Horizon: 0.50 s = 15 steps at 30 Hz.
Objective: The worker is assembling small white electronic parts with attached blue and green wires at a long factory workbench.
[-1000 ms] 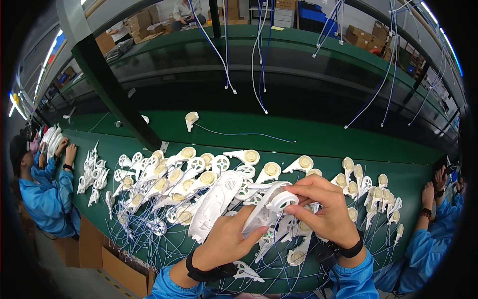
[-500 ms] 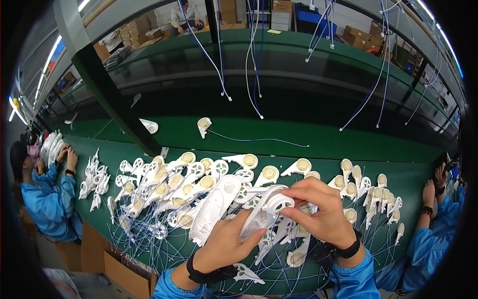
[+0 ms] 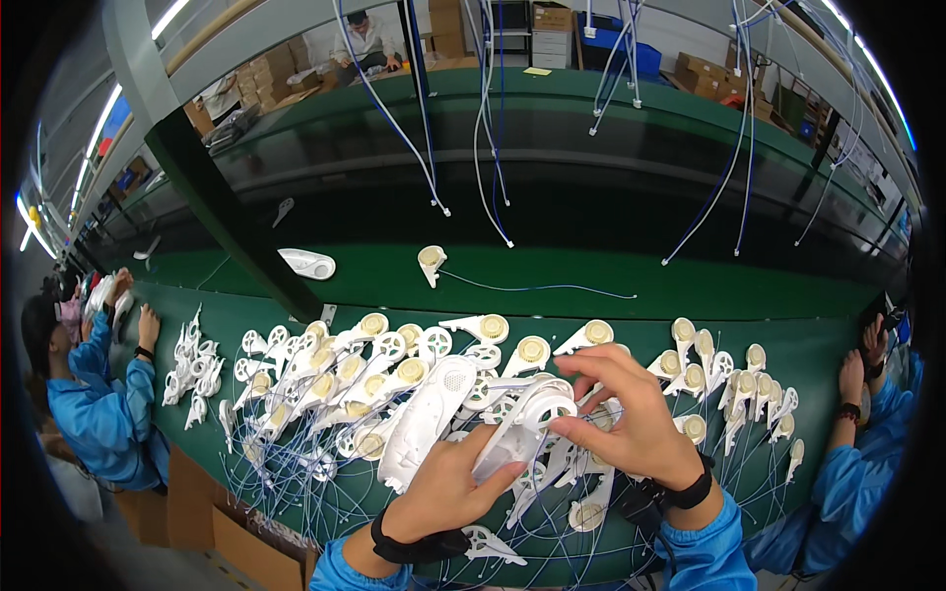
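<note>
My left hand [image 3: 448, 488] is closed round a white plastic housing [image 3: 501, 448], its thumb along the near side. The housing is tilted, with a round ring end [image 3: 552, 406] pointing up and right. At that ring is my right hand [image 3: 631, 409], with thumb and forefinger spread and the thumb tip at the ring's edge. Just left of the held housing lies a larger white shell [image 3: 431, 414] with a patch of small holes. Beneath and around both hands are white arm-shaped parts with cream round wheels [image 3: 532, 352], many trailing thin blue and white wires.
A dark green belt [image 3: 552, 271] runs behind the table, carrying a white shell [image 3: 307, 263] and a wired wheel part [image 3: 431, 264]. Wires [image 3: 490, 148] hang from above. A green post [image 3: 232, 212] rises at left. Co-workers in blue sit left [image 3: 99, 404] and right [image 3: 857, 483]. A cardboard box [image 3: 236, 532] stands lower left.
My right forefinger has lifted and spread from the ring, where it was pressed before. The parts on the belt have shifted right. My left hand keeps hold of the housing.
</note>
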### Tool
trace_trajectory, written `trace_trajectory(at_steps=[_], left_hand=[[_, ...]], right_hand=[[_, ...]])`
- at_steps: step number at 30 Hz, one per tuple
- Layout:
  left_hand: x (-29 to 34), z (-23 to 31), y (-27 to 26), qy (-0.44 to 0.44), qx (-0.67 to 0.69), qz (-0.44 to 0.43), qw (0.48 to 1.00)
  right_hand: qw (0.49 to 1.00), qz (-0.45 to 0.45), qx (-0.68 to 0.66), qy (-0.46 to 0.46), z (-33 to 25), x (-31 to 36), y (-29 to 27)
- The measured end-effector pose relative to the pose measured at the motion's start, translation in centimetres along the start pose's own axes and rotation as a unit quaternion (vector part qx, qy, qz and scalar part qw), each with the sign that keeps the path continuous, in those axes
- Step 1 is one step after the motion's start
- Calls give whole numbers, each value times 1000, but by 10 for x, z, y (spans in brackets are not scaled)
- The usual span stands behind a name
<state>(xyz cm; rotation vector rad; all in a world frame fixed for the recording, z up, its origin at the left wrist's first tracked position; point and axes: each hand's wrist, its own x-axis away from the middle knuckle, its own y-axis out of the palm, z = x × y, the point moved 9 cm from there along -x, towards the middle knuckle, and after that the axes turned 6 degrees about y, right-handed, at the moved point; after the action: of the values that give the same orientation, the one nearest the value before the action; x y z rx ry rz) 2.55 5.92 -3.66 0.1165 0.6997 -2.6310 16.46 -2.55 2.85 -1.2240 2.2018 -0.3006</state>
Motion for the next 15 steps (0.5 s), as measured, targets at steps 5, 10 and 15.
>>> trace_trajectory(at_steps=[5, 10, 15], left_hand=[[1, 4, 2, -38, 57, -23, 997], [3, -3, 4, -64, 41, -32, 997], [5, -1, 5, -92, 64, -51, 992]], right_hand=[[967, -149, -145, 149, 33, 10, 28], [973, -153, -114, 128, 31, 9, 27], [968, -153, -136, 148, 34, 12, 29]])
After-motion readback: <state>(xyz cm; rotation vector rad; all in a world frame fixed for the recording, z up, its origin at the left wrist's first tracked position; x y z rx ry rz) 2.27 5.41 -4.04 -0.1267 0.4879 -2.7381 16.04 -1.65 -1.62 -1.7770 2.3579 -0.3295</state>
